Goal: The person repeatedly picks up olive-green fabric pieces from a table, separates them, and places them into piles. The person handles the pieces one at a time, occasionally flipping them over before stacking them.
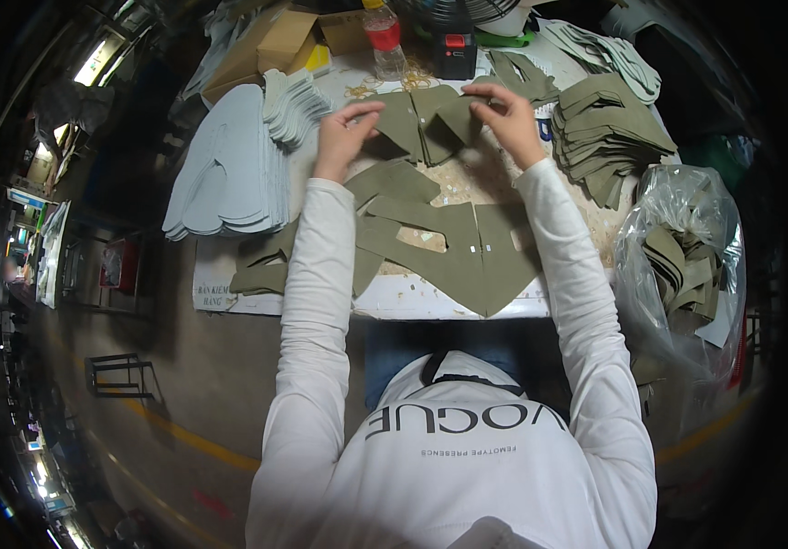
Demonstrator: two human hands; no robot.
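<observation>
In the head view, the right hand [511,123] grasps the raised right side of 1 olive piece [398,121] above the desk [481,178]; the left hand [346,139] is at its left side, grip unclear. Small open room separates it from an olive panel [453,238] reaching the near edge.

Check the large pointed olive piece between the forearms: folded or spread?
Spread: the large pointed olive piece lies flat on the table, its two sides opened out.
</observation>
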